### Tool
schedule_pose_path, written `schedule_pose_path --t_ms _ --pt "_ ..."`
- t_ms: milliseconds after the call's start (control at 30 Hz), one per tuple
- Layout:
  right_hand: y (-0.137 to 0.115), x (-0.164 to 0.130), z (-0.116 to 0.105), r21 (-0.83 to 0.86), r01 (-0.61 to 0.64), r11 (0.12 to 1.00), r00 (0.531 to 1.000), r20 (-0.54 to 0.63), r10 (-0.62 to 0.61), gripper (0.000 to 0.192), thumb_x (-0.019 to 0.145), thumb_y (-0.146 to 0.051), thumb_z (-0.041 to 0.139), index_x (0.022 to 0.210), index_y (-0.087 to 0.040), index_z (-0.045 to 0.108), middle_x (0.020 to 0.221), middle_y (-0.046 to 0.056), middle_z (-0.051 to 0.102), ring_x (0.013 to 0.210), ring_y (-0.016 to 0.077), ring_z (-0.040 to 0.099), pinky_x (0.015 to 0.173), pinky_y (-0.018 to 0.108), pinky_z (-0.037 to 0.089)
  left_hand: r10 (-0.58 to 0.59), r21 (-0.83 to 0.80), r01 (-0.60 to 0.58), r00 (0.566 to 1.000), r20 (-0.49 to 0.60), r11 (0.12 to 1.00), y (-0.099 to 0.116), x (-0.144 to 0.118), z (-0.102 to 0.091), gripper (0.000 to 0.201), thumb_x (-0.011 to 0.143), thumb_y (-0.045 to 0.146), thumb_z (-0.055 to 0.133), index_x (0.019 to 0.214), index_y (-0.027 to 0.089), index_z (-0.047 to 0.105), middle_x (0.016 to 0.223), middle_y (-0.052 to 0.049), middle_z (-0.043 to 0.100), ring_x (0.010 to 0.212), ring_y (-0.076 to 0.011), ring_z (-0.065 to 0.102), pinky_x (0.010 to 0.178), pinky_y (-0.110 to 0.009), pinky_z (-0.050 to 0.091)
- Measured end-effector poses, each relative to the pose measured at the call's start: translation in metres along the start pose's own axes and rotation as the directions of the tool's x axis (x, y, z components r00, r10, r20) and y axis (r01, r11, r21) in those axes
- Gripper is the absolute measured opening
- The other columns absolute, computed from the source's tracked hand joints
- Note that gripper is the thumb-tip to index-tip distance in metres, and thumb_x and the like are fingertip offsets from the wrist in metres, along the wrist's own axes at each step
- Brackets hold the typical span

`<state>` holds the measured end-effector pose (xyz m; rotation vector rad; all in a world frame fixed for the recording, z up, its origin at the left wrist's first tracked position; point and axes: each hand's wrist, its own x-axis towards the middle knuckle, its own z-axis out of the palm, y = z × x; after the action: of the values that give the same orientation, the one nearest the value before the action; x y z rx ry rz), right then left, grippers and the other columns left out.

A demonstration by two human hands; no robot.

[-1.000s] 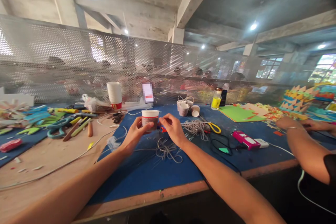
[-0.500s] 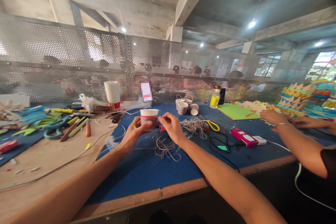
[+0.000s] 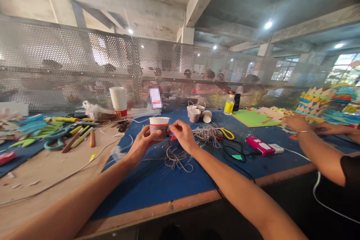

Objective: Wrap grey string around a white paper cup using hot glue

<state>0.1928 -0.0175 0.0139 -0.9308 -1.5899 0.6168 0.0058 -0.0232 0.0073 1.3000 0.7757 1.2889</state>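
Note:
My left hand (image 3: 143, 142) is wrapped round a white paper cup (image 3: 159, 120) with a red band below its rim, held upright over the blue mat. The cup's lower part looks grey-brown, as if wound with cord. At its right side my right hand (image 3: 182, 135) has thumb and forefinger pinched together, close to the wall; what they hold is too small to make out. Beneath the hands lies a loose tangle of grey cord (image 3: 177, 160). A bigger cord heap (image 3: 209, 134) is right of my right hand, and a red-and-blue object (image 3: 173, 137) shows partly behind its fingers.
Several cord-covered cups (image 3: 194, 114) stand at the back beside yellow-handled scissors (image 3: 227, 133). A stack of paper cups (image 3: 118, 100) and scattered tools are on the left. A pink device (image 3: 261, 146) with cables lies right, near another person's arm (image 3: 320, 150) and green sheets (image 3: 253, 118).
The whole view has shifted slightly. Both hands keep nearly the same hold at the cup. The other person's hand at the right has moved a little.

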Motion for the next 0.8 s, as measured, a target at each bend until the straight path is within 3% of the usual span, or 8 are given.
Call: schedule_pose_path --t_ms 800 --pt "0.0044 0.0035 -0.0020 0.116 -0.052 0.992 0.998 0.042 0.047 0.028 0.085 -0.044 0.066 0.070 -0.022 0.058 0.068 -0.003 0.063 0.068 0.0145 0.059 0.068 0.025 0.046 -0.004 -0.042 0.007 0.996 0.085 0.999 -0.0032 0.0001 -0.0035 0.050 0.081 0.038 0.081 0.124 0.018 0.067 0.123 -0.014 0.075 0.113 -0.0323 0.071 0.100 -0.048 0.053"
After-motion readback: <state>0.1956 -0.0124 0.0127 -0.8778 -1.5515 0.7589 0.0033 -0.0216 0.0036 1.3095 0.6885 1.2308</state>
